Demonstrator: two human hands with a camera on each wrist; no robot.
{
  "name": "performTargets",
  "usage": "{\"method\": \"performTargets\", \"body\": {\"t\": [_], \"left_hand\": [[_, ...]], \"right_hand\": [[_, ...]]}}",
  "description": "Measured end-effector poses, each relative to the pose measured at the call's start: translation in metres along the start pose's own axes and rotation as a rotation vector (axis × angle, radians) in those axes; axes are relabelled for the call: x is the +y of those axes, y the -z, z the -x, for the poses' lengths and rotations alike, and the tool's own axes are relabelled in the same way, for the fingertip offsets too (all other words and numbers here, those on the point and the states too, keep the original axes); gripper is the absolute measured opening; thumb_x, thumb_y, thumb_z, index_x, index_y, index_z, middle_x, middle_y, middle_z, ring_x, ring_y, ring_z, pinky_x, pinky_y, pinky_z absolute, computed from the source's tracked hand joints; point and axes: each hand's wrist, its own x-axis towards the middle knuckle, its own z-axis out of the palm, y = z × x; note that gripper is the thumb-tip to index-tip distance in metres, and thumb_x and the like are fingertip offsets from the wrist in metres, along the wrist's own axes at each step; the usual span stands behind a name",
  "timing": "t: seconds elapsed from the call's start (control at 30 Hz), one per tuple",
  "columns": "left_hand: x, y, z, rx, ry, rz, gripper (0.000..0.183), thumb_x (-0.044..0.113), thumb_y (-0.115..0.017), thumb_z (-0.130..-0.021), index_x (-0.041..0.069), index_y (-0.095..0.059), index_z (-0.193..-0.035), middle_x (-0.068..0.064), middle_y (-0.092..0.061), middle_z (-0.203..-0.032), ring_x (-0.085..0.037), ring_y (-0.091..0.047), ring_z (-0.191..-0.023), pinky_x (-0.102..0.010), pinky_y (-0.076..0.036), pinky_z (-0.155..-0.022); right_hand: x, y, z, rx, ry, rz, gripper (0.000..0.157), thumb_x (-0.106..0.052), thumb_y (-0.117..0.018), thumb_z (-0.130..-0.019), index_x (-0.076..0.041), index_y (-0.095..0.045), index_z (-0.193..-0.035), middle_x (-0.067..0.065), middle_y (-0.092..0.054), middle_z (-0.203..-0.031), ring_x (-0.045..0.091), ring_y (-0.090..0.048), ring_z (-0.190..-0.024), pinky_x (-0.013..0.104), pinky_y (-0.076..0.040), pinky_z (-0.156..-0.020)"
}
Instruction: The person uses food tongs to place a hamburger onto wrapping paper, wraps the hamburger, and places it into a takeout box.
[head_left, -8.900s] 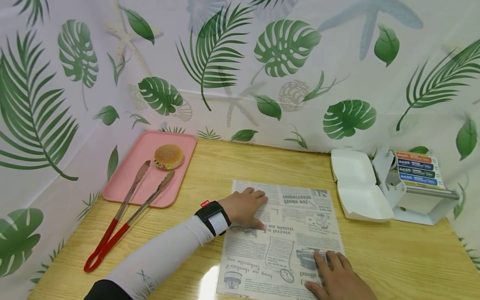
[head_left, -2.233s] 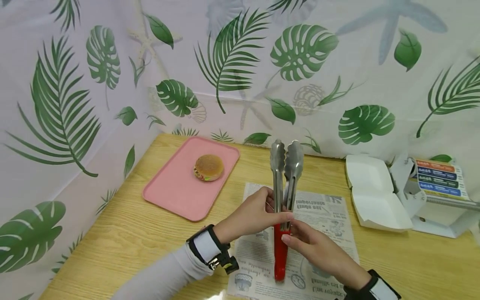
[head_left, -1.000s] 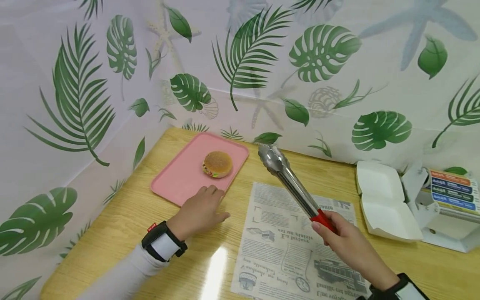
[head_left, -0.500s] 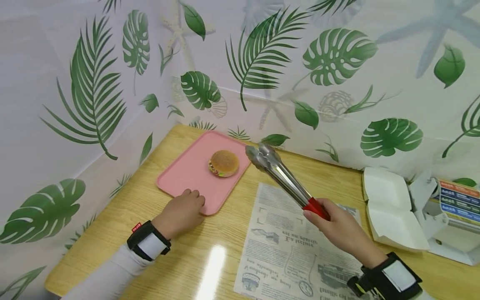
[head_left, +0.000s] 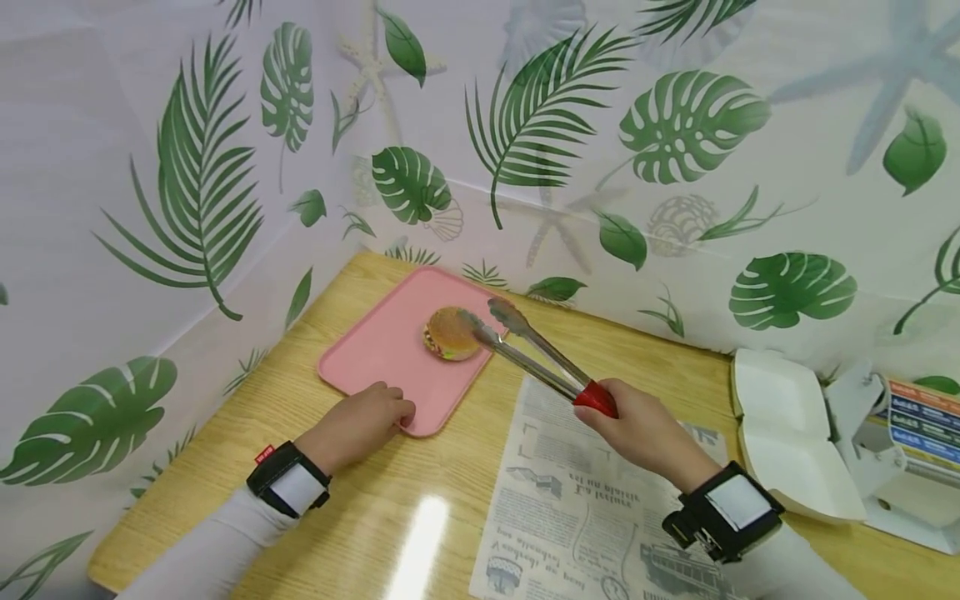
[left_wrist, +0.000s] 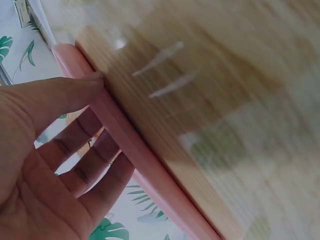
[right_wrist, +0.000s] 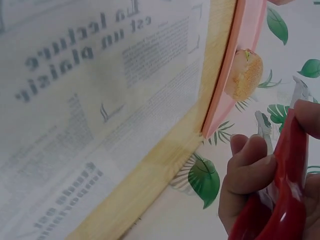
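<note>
Pinching pink tray (head_left: 384,354): left hand (head_left: 363,425) | right hand (head_left: 641,427) held red-handled tongs (head_left: 592,398) | newsprint-patterned paper (head_left: 566,517) below right hand read "importante" (right-wrist view only)

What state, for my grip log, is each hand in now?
Left hand: holding the pink tray by its rim.
Right hand: holding the red-handled tongs.

left hand (head_left: 358,426): back facing up, fingers bent, thumb opposite them in a pinch; left forearm (head_left: 206,546) runs back and to the left of it. right hand (head_left: 641,427): right of the left one, well apart, fingers and thumb curled in a grip; right forearm (head_left: 791,560) runs back and to its right, both sleeved
</note>
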Motion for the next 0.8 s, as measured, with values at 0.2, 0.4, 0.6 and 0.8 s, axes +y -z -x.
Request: {"method": "performTargets", "body": {"t": [0.2,0.4,0.6,0.8], "left_hand": [[-0.002,-0.002,0.0,0.013,-0.008,-0.001,0.013,0.005,-0.077,-0.089,0.017,-0.071,-0.09,0.002,-0.065,-0.087,-0.017,-0.059,-0.082,-0.029,-0.051,-0.073],[-0.001,-0.002,-0.001,0.03,0.008,0.003,0.014,0.005,-0.077,-0.089,0.018,-0.07,-0.087,0.003,-0.064,-0.086,-0.016,-0.057,-0.081,-0.028,-0.049,-0.072],[-0.001,-0.003,-0.001,0.036,0.018,0.004,0.015,0.004,-0.076,-0.088,0.018,-0.07,-0.086,0.003,-0.064,-0.085,-0.016,-0.057,-0.081,-0.028,-0.049,-0.071],[-0.004,-0.006,0.0,0.058,0.021,0.021,0.018,0.0,-0.073,-0.087,0.017,-0.069,-0.084,0.003,-0.064,-0.083,-0.017,-0.058,-0.08,-0.028,-0.049,-0.069]], "right_hand": [[-0.01,0.0,-0.014,0.008,0.042,0.088,0.034,-0.03,-0.069,-0.098,0.0,-0.061,-0.111,0.011,-0.064,-0.09,0.022,-0.056,-0.074,0.033,-0.05,-0.062],[-0.016,-0.001,-0.024,-0.002,0.04,0.171,0.038,-0.032,-0.07,-0.097,0.001,-0.06,-0.114,0.012,-0.063,-0.093,0.023,-0.057,-0.075,0.036,-0.052,-0.065],[-0.021,-0.005,-0.031,-0.007,0.02,0.252,0.049,-0.038,-0.068,-0.097,0.003,-0.058,-0.123,0.013,-0.061,-0.098,0.023,-0.056,-0.074,0.036,-0.05,-0.063],[-0.026,-0.009,-0.038,-0.004,0.042,0.277,0.049,-0.038,-0.068,-0.097,0.003,-0.059,-0.122,0.014,-0.062,-0.1,0.022,-0.057,-0.073,0.034,-0.05,-0.06]]}}
